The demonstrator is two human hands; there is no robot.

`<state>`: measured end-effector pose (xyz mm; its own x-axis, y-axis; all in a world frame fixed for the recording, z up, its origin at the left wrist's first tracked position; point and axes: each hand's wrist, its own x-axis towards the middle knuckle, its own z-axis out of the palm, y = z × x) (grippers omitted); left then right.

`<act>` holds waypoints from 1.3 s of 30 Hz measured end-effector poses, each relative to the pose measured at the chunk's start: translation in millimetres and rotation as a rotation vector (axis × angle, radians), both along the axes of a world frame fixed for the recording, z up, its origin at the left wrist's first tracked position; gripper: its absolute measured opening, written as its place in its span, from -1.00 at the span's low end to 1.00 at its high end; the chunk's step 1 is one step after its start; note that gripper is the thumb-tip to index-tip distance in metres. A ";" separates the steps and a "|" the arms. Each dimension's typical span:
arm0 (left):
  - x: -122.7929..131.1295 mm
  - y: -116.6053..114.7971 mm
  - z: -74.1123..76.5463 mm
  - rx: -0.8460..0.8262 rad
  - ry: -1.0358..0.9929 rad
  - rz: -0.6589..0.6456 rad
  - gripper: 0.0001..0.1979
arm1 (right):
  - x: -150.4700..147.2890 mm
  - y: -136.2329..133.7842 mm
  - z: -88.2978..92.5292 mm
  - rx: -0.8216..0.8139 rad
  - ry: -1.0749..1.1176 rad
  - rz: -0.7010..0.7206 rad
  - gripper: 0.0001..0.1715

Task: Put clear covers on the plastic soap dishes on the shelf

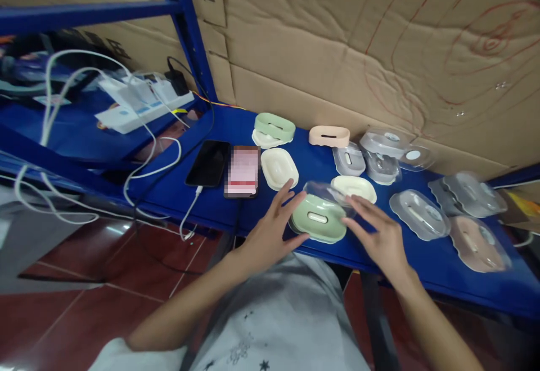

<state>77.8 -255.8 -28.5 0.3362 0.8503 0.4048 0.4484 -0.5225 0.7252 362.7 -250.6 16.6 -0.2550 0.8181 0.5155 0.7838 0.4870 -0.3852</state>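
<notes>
A pale green soap dish [318, 219] with a clear plastic lid lies near the front edge of the blue shelf [422, 258]. My left hand [270, 230] is on its left side, fingers spread and touching the rim. On its right side is my right hand [379, 233], fingers stretched out against the clear lid. Neither hand grips anything. A cream tray [353, 187] lies just behind the green dish, and another cream dish [279, 167] sits behind my left hand.
Several more soap dishes stand on the shelf: a green one [275, 127], a peach one [329, 135], clear-lidded ones [419, 213] and a pink one [478, 241] to the right. Two phones [208, 162] [242, 171] lie at the left, with a power strip [139, 101] and white cables. Cardboard [358, 50] backs the shelf.
</notes>
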 end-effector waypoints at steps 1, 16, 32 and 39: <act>0.0 0.5 0.0 -0.006 0.027 -0.009 -0.06 | 1.2 -12.0 -7.5 -0.011 -0.003 0.000 -0.46; -0.9 0.6 0.1 0.048 0.233 -0.058 -0.38 | -4.6 -45.4 -46.9 0.114 -0.104 0.047 -0.05; -5.7 3.6 -7.6 0.022 0.145 -0.059 -0.39 | -9.1 -44.0 -37.5 -0.035 -0.206 0.199 -0.12; -2.9 2.3 0.4 -0.013 0.171 -0.078 -0.37 | 97.2 -27.3 -23.0 0.149 -0.183 -0.388 -0.22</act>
